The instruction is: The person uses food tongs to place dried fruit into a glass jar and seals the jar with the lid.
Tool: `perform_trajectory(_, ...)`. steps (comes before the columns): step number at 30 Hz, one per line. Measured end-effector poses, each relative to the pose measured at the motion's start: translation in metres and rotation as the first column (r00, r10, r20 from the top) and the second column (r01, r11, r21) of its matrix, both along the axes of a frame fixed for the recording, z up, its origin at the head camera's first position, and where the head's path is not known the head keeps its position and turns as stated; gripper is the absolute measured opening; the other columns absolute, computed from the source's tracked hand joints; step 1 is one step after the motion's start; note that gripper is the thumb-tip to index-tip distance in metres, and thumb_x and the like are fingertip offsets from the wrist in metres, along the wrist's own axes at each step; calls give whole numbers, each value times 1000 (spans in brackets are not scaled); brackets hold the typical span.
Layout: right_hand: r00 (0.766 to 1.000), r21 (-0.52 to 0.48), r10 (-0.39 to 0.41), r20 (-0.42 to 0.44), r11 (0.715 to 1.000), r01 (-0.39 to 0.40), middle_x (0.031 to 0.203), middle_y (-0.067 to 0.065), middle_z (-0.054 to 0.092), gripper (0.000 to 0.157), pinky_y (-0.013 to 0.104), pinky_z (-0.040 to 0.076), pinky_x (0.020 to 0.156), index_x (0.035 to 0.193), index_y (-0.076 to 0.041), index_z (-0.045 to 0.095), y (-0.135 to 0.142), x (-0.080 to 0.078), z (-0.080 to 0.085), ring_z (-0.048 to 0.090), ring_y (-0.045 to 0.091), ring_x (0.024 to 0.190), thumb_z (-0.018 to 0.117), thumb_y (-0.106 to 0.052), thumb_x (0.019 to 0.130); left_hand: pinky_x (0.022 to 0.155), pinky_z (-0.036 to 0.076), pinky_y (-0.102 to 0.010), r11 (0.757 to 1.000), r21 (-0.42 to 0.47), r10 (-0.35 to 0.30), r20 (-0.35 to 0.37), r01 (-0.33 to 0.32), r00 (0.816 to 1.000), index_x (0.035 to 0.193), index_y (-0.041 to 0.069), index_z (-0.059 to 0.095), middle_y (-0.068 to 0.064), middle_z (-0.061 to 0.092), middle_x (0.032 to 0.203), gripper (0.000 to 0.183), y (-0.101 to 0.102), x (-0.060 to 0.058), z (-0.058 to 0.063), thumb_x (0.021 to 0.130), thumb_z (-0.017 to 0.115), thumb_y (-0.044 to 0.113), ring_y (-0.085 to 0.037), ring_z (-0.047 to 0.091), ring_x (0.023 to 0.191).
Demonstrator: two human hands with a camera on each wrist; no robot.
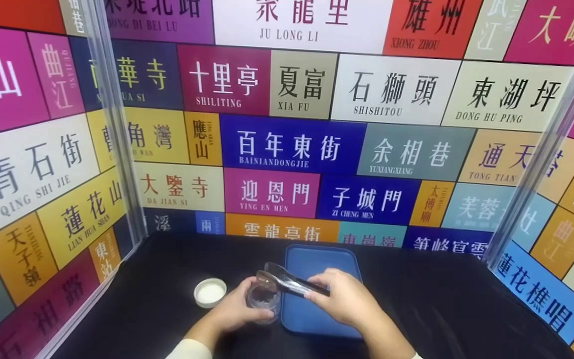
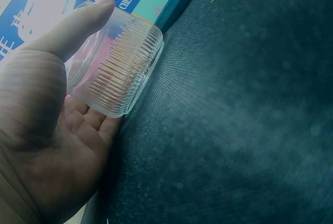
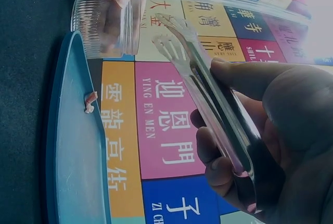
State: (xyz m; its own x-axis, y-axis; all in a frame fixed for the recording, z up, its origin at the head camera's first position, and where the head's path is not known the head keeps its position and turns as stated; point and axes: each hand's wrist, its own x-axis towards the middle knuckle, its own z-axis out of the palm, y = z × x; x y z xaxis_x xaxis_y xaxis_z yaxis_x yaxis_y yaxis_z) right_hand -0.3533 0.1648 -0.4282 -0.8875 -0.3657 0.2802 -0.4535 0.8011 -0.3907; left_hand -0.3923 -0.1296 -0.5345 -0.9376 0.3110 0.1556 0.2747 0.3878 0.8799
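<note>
My left hand (image 1: 234, 310) grips a clear ribbed jar (image 2: 127, 60), thumb on one side and fingers on the other. The jar's mouth faces up, beside the left edge of a blue tray (image 1: 317, 319). In my right hand (image 1: 344, 296) is a pair of metal tongs (image 3: 218, 104) with a dark handle end, held between thumb and fingers. The tongs' tips are spread over the jar's mouth in the head view; nothing shows between them in the right wrist view. A small pinkish-brown piece (image 3: 90, 102) lies on the tray. The jar's contents are unclear.
A round white lid (image 1: 210, 292) lies on the black tablecloth (image 1: 162, 279), left of my left hand. Panels with colourful sign prints (image 1: 292, 144) stand behind and at both sides, with clear strips (image 1: 122, 124) at the corners.
</note>
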Motion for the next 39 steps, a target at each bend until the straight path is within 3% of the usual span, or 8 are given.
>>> perform_trajectory(9,998,-7,-48,47,999,48,115,-2,73,53,50,57,96,132,-20,77,0,0,0,67,16,105,79,-54,92,115,47,-57,1000,-12,3,2,-3,1000,156,7,43,-13,70,136,100,-1,-1,0,76,95,40,-28,65,125)
perform_trajectory(15,996,-13,-70,53,997,71,114,0,74,50,51,57,99,130,-19,77,2,-3,0,67,18,106,79,-51,92,116,46,-57,1000,-9,4,-8,-4,1000,154,7,45,-14,69,138,99,-1,-2,-1,76,95,39,-29,65,126)
perform_trajectory(22,984,-23,-164,76,986,166,114,-1,74,46,51,56,100,129,-20,78,9,-13,-5,67,16,104,80,-49,93,114,45,-49,999,20,-31,-29,31,999,150,14,50,-10,68,140,87,-1,-3,-2,77,95,33,-27,64,127)
perform_trajectory(26,976,-29,-202,83,978,205,112,0,74,46,50,57,97,129,-19,78,13,-20,-12,66,16,100,81,-48,93,115,44,-51,999,27,-39,-36,40,999,150,14,50,-10,67,143,86,-1,-2,-2,78,95,31,-29,64,128)
perform_trajectory(39,957,-27,-262,126,963,267,129,13,74,50,58,53,108,129,-12,77,19,-37,-40,69,35,124,82,-46,92,115,44,-51,999,9,-38,-47,38,998,148,14,51,-10,69,140,86,-1,-2,-2,77,95,35,-29,65,127)
